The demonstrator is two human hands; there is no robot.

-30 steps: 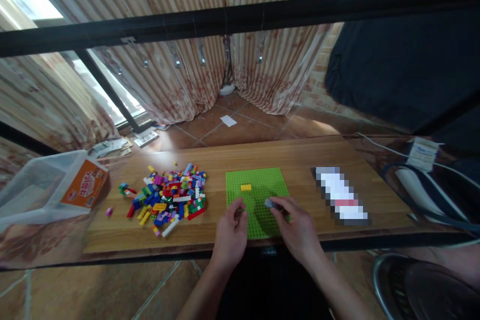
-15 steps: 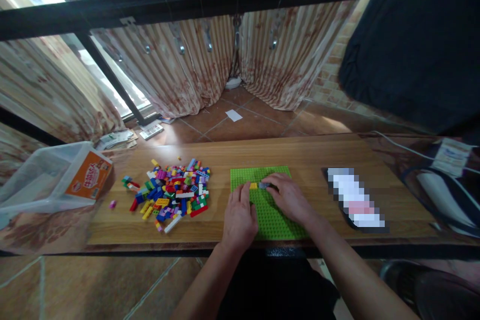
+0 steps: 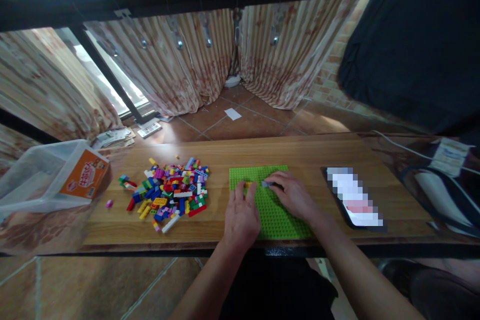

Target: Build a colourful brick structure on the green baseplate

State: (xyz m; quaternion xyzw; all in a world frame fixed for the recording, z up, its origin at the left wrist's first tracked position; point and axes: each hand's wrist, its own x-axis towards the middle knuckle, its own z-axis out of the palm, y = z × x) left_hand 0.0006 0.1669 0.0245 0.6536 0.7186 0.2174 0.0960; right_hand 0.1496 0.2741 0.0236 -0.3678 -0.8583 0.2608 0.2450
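Left hand [image 3: 243, 215] and right hand [image 3: 294, 196] at a green baseplate [image 3: 275, 222] on a wooden table [image 3: 307, 152]. The right hand pinches a grey brick [image 3: 266, 184] over the plate's far half; whether the brick touches the studs cannot be told. The left fingers flank a yellow brick [image 3: 248, 185], just left of the grey one; whether they grip it cannot be told. Left: a heap of mixed bricks [image 3: 170, 192].

The wood-grain desk [image 3: 217, 157] carries a green studded baseplate [image 3: 279, 217]. Left of the baseplate spreads a heap of multicoloured toy bricks [image 3: 170, 194], a lone pink brick [image 3: 109, 203] farther left; right of the baseplate lies a smartphone [image 3: 354, 197].
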